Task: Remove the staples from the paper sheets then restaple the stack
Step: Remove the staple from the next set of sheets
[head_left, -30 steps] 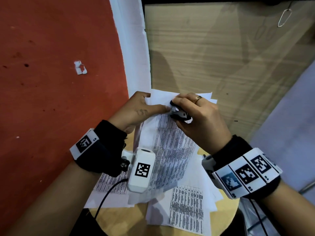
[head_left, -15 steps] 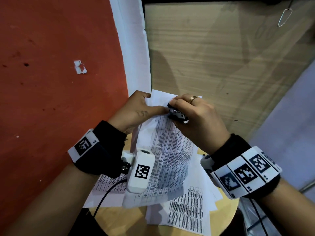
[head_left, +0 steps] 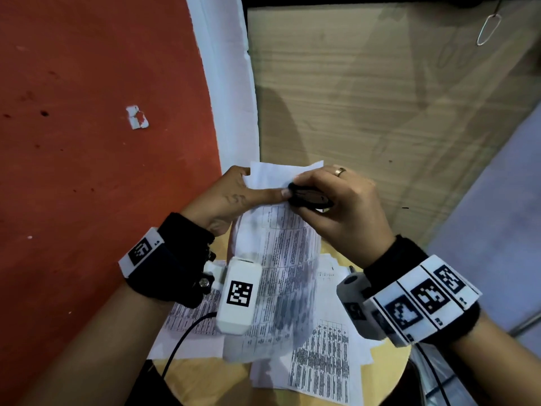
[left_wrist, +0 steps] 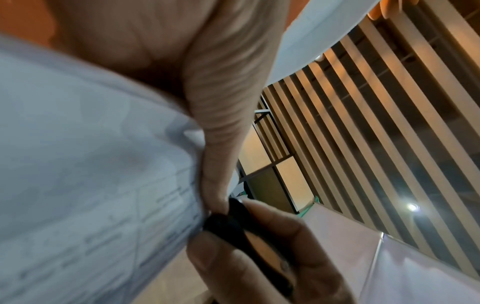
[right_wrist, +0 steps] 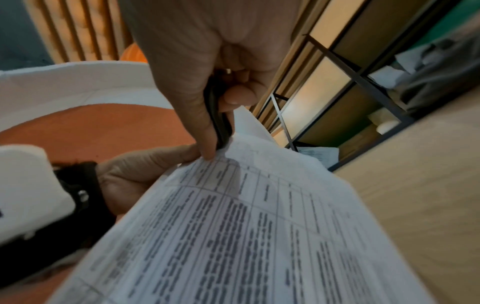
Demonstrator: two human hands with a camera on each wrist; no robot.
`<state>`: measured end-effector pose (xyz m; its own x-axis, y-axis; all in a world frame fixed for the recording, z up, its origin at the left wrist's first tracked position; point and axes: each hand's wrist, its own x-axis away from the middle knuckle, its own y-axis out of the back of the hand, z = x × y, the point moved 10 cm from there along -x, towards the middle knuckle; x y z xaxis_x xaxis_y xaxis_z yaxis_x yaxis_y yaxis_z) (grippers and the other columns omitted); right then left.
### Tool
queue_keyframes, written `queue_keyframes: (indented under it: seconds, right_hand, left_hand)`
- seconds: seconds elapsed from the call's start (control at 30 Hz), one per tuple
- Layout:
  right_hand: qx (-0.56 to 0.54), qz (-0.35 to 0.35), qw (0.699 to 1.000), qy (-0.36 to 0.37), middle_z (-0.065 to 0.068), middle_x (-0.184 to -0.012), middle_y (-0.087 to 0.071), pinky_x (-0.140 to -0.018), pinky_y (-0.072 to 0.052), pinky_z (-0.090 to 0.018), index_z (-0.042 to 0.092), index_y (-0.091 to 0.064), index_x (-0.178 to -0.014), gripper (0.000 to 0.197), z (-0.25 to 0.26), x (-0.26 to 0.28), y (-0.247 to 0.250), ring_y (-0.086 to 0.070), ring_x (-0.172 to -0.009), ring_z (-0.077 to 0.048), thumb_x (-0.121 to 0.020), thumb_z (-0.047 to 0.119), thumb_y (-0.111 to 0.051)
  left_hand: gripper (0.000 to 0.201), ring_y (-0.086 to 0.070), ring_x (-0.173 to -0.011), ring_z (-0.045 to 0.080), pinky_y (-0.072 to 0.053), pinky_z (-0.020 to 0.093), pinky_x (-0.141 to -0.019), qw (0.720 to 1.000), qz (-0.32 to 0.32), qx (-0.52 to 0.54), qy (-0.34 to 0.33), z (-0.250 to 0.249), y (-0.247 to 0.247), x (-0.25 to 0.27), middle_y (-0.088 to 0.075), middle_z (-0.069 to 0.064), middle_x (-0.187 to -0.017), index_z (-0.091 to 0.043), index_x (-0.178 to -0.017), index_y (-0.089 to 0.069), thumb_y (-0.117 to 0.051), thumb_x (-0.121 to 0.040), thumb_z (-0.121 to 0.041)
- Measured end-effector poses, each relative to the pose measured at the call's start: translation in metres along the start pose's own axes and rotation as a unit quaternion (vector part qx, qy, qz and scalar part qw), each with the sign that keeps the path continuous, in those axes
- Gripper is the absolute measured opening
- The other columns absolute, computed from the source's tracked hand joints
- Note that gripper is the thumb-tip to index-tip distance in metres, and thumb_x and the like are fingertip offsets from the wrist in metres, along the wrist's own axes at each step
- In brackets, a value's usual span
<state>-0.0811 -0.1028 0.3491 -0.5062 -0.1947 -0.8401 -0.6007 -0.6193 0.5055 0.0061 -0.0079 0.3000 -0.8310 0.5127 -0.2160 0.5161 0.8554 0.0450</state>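
Note:
A printed paper stack (head_left: 281, 259) is lifted above the round wooden table (head_left: 389, 373). My left hand (head_left: 234, 194) pinches its top edge, thumb on the front and fingers behind. My right hand (head_left: 336, 200) grips a small black staple remover (head_left: 307, 197) whose tip meets the paper beside my left thumb. The left wrist view shows the staple remover (left_wrist: 246, 236) against the sheet (left_wrist: 91, 185). In the right wrist view the staple remover (right_wrist: 221, 123) bites the top corner of the printed sheet (right_wrist: 246, 236). The staple itself is hidden.
More printed sheets (head_left: 319, 373) lie loose on the table under the lifted stack. A red wall (head_left: 102, 142) is on the left and a wooden panel (head_left: 366, 112) stands behind. A metal clip (head_left: 487, 27) hangs at the top right.
Both hands and the stack have risen slightly and drawn toward me. The staple remover stays at the paper's top edge beside my left thumb.

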Motion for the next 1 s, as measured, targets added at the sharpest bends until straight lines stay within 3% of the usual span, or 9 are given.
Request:
queue_keyframes:
  seconds: [0.13,0.23,0.4,0.5,0.7,0.73,0.87,0.93,1.0]
  right_hand:
    - [-0.078,-0.037,0.995,-0.046,-0.003,-0.084,-0.072,-0.072,-0.049,-0.032,0.005,-0.07,-0.087,0.023,-0.011,0.003,0.01,-0.064,-0.079,-0.013,-0.066,0.01,-0.079]
    - [-0.1,-0.041,0.992,-0.072,-0.001,-0.085,-0.072,-0.073,-0.051,-0.03,0.007,-0.071,-0.088,0.024,-0.016,0.004,0.011,-0.064,-0.08,-0.012,-0.066,0.01,-0.081]
    - [-0.138,-0.054,0.983,-0.108,0.008,-0.085,-0.069,-0.075,-0.052,-0.022,0.009,-0.071,-0.091,0.027,-0.023,0.005,0.013,-0.065,-0.08,-0.006,-0.066,0.012,-0.082]
    - [-0.142,-0.064,0.98,-0.125,0.003,-0.086,-0.071,-0.076,-0.054,-0.027,0.009,-0.071,-0.092,0.028,-0.027,0.007,0.014,-0.067,-0.08,-0.008,-0.066,0.013,-0.082]
    - [-0.052,-0.058,0.997,-0.018,-0.008,-0.091,-0.07,-0.074,-0.05,-0.032,0.001,-0.069,-0.09,0.022,-0.008,0.007,0.014,-0.062,-0.085,-0.017,-0.07,0.003,-0.075]
    - [-0.04,-0.056,0.998,-0.005,-0.009,-0.092,-0.07,-0.076,-0.05,-0.032,0.0,-0.069,-0.091,0.021,-0.005,0.007,0.014,-0.062,-0.086,-0.019,-0.071,0.003,-0.075]
    - [-0.031,-0.092,0.995,-0.037,-0.007,-0.086,-0.07,-0.073,-0.05,-0.028,0.002,-0.069,-0.087,0.022,-0.015,0.009,0.02,-0.063,-0.082,-0.016,-0.067,0.004,-0.078]
    - [-0.038,-0.107,0.99,-0.088,-0.004,-0.082,-0.069,-0.071,-0.049,-0.025,0.004,-0.069,-0.086,0.024,-0.03,0.015,0.023,-0.062,-0.078,-0.011,-0.065,0.007,-0.081]
    - [-0.025,-0.082,0.986,-0.143,-0.003,-0.081,-0.07,-0.07,-0.049,-0.025,0.006,-0.069,-0.086,0.027,-0.048,0.025,0.019,-0.063,-0.076,-0.014,-0.064,0.013,-0.082]
  left_hand:
    - [0.044,-0.068,-0.091,0.015,-0.054,0.024,-0.08,1.0,0.01,0.021,-0.01,-0.004,-0.002,-0.001,-0.071,0.01,-0.102,0.001,-0.11,-0.064,-0.067,-0.067,-0.009]
    - [0.043,-0.068,-0.091,0.016,-0.054,0.025,-0.079,1.0,0.007,0.026,-0.014,-0.005,-0.003,-0.001,-0.069,0.015,-0.106,0.002,-0.11,-0.064,-0.066,-0.069,-0.009]
    - [0.027,-0.069,-0.082,0.009,-0.053,0.02,-0.076,0.999,-0.01,0.004,-0.04,-0.009,-0.006,0.001,-0.074,-0.002,-0.088,-0.005,-0.1,-0.068,-0.065,-0.073,-0.012]
    - [0.014,-0.068,-0.076,0.003,-0.052,0.016,-0.071,0.997,-0.036,-0.027,-0.059,-0.01,-0.004,0.001,-0.073,-0.009,-0.079,-0.013,-0.093,-0.068,-0.063,-0.083,-0.004]
    - [0.008,-0.066,-0.073,0.006,-0.051,0.017,-0.068,0.994,-0.065,-0.06,-0.059,-0.005,0.0,-0.003,-0.071,-0.005,-0.077,-0.007,-0.092,-0.069,-0.066,-0.085,-0.006]
    - [0.01,-0.065,-0.073,0.008,-0.051,0.019,-0.069,0.993,-0.072,-0.066,-0.061,-0.004,0.002,-0.004,-0.07,-0.001,-0.078,-0.004,-0.09,-0.069,-0.069,-0.081,-0.011]
    - [0.062,-0.048,-0.073,0.018,-0.039,0.032,-0.067,0.988,-0.11,-0.089,-0.061,0.0,0.012,-0.005,-0.052,0.008,-0.08,0.014,-0.083,-0.058,-0.067,-0.061,-0.044]
    - [0.065,-0.046,-0.074,0.019,-0.037,0.031,-0.068,0.987,-0.114,-0.092,-0.066,0.001,0.016,-0.005,-0.049,0.008,-0.083,0.013,-0.081,-0.058,-0.065,-0.06,-0.048]
    - [0.061,-0.048,-0.077,0.02,-0.039,0.031,-0.07,0.987,-0.111,-0.094,-0.068,-0.001,0.019,-0.004,-0.051,0.01,-0.085,0.015,-0.085,-0.058,-0.068,-0.066,-0.041]
